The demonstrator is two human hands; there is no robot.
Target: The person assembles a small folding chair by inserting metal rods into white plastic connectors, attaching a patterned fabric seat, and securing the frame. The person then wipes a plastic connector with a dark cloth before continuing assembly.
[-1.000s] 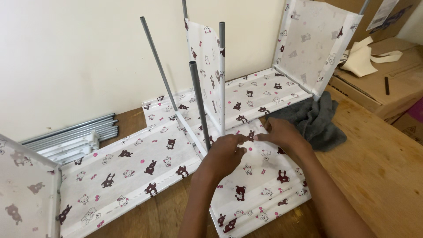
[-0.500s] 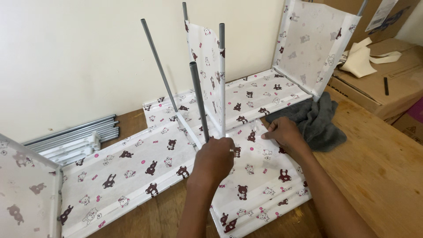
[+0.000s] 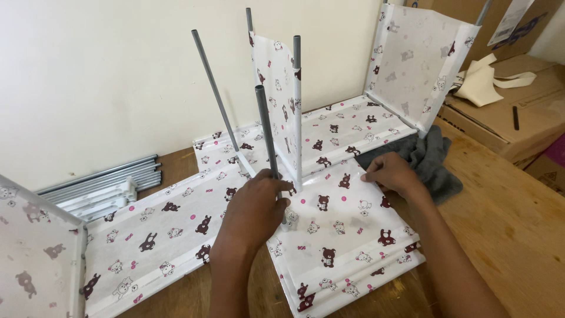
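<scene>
White fabric panels printed with brown bears (image 3: pixel 347 235) lie spread over a wooden floor, with upright panels at the middle and back right. Several grey metal poles stand up from them. My left hand (image 3: pixel 253 215) is wrapped around the base of the nearest upright pole (image 3: pixel 266 132). My right hand (image 3: pixel 393 174) lies flat with its fingertips pressing the flat panel's far edge, next to a dark grey cloth (image 3: pixel 429 159).
A bundle of spare grey poles and white plastic parts (image 3: pixel 100 185) lies by the white wall at the left. Cardboard boxes (image 3: pixel 518 118) stand at the right with cream straps on top. Another upright panel (image 3: pixel 35 247) fills the lower left corner.
My left hand slid left from the flat panel and closed around the nearest pole's base. My right hand has shifted a little to the right along the panel's edge.
</scene>
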